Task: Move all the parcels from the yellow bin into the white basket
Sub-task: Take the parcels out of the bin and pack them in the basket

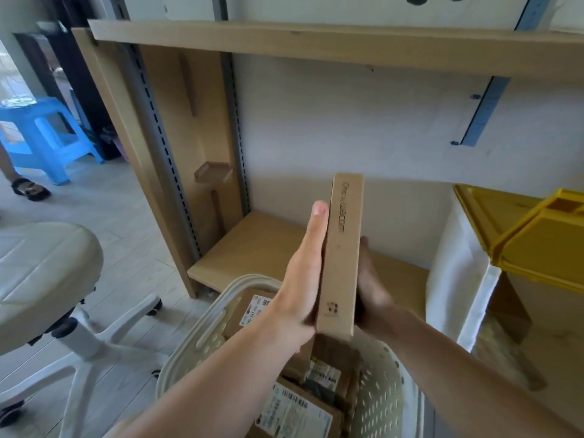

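Parcel [341,248], a flat brown box, stood on edge above the white basket [202,336], clamped between my left hand [303,279] and right hand [371,286]; I judged edgewise suited slotting it beside parcels already inside. Yellow bin [537,235] sat right.

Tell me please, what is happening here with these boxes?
A person holds a flat brown box on edge between both hands, the left hand flat on one side, the right hand on the other. It is above the white basket, where several labelled parcels already lie. The yellow bin stands at the right.
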